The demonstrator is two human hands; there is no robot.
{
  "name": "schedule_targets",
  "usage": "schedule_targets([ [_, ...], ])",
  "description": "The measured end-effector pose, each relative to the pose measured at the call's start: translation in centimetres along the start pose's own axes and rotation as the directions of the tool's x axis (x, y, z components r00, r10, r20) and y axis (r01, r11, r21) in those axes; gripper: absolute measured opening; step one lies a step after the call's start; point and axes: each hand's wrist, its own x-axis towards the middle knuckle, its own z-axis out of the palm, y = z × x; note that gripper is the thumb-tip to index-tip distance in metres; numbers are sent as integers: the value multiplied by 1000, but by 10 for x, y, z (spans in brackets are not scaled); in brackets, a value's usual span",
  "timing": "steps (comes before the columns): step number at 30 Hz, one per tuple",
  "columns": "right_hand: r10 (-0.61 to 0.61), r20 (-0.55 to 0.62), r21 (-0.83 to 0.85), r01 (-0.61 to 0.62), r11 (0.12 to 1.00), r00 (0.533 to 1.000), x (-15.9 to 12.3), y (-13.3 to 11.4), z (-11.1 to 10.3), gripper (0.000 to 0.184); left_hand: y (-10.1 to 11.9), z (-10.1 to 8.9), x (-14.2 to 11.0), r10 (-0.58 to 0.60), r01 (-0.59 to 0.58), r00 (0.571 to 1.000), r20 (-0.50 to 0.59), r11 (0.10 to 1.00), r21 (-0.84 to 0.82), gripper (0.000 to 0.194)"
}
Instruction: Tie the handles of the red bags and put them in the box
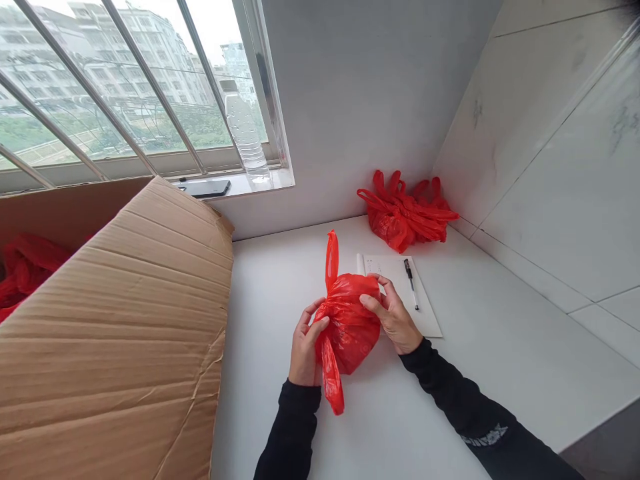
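Note:
A tied red plastic bag point(353, 327) with something bulky inside is held between my two hands over the white table. My left hand point(306, 343) pinches it near the knot, where two handle loops stick out, one up and one down. On the bag's far right side, my right hand point(395, 317) grips with thumb and fingers. The bag's contents are hidden by the plastic. Partly behind the bag and my right hand lies an open notebook point(427, 313) with some writing, and a black-capped pen point(411, 283) rests on its page.
Several tied red bags point(407, 213) are heaped in the back corner against the wall. A large cardboard box point(125, 320) with red plastic inside stands at the left. On the windowsill are a clear plastic bottle point(245, 133) and a dark phone point(207, 189).

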Motion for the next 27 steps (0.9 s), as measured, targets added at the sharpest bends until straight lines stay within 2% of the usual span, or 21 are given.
schedule_targets([
  [4,-25,19,-20,26,999,999,-1,0,0,57,1,-5,6,15,-16,1000,-28,999,-35,46],
  [8,-48,5,-53,48,997,999,-1,3,-1,61,-5,-13,11,25,-24,1000,18,999,-37,39],
  [12,-61,4,-45,61,997,998,-2,0,0,65,-6,-13,8,31,-30,999,30,998,-53,34],
  [16,58,38,-20,-57,998,998,-4,-4,1,84,-4,-11,4,20,-22,1000,-18,989,-145,27],
  [19,153,155,-15,-153,988,976,-5,-1,3,94,-2,-12,4,38,-51,997,-67,979,-196,29],
  [21,149,242,-36,-144,989,959,-5,3,3,91,-1,-13,4,39,-49,998,-53,979,-197,30],
  [23,114,281,-47,-105,993,953,-5,6,3,84,1,-12,4,17,-22,999,-29,982,-189,31],
  [27,52,245,-47,-42,998,968,-4,9,2,68,2,-6,2,-7,2,1000,-26,984,-177,33],
])
